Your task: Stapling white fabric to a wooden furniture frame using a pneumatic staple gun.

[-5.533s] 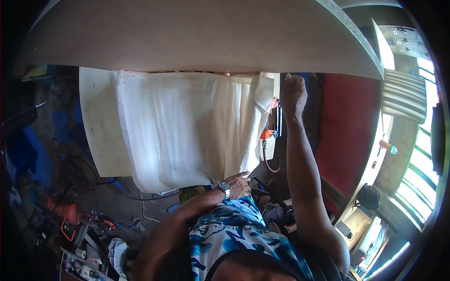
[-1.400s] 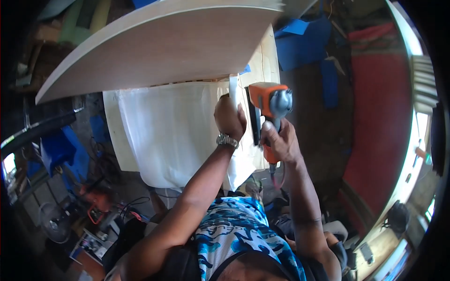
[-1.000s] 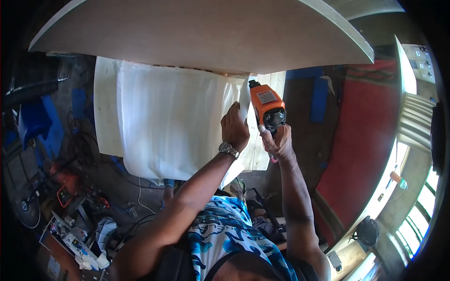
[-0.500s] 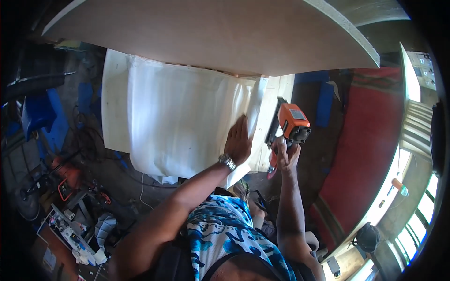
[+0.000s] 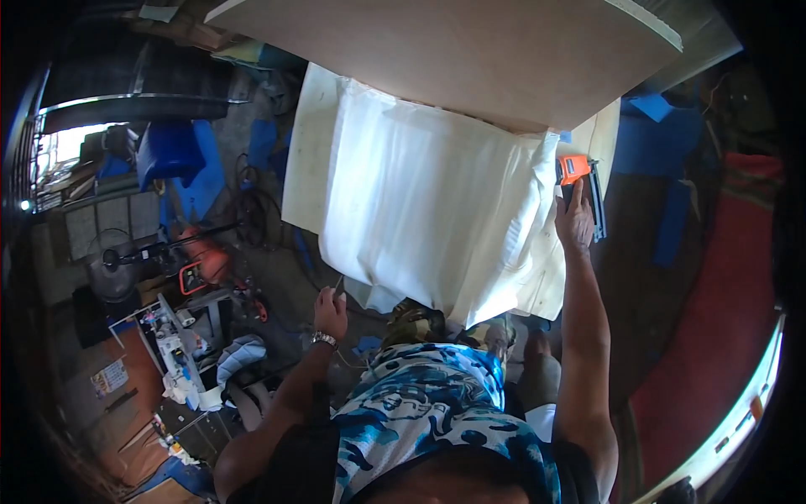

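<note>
The fingers of our right hand (image 5: 577, 225) touch the orange staple gun (image 5: 574, 169), though we cannot tell if they clamp it; those of our left hand (image 5: 331, 316), slightly curled, hang near the lower left of the white fabric (image 5: 420, 193), their hold unclear to us. The gun is by the right edge of the pale wooden board (image 5: 546, 284), just beside the fabric.

red mat (image 5: 709, 353) at right; fan (image 5: 112, 260) at left
</note>
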A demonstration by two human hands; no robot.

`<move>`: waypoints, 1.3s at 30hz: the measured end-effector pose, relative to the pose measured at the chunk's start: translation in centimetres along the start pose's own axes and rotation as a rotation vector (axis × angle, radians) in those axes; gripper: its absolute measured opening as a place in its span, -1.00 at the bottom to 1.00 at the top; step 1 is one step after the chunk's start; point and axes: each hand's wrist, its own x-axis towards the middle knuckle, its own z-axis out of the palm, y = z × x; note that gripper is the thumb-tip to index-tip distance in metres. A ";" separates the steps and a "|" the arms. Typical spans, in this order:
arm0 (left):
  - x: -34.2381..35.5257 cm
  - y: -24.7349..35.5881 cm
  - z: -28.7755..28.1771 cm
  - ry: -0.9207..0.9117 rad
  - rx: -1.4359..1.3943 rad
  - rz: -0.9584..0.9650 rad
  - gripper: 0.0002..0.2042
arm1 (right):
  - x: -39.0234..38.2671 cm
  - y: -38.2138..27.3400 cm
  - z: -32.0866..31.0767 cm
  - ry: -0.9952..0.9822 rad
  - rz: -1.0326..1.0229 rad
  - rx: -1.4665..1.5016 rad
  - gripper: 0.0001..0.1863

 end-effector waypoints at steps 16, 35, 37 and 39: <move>8.6 -2.6 0.5 0.032 0.042 0.401 -0.53 | -18.8 -6.8 -3.6 0.411 -0.091 0.202 -0.58; 11.9 -11.8 4.6 -0.004 -0.586 0.135 -0.26 | -36.1 -13.0 7.0 0.273 0.418 0.400 -0.07; 15.4 -9.2 4.1 -0.268 -0.668 0.079 -0.29 | -32.2 -15.0 4.7 0.111 0.519 0.611 -0.19; 17.3 -7.5 5.1 -0.219 -0.286 0.143 -0.45 | -30.1 -15.6 4.9 -0.045 0.636 0.659 -0.39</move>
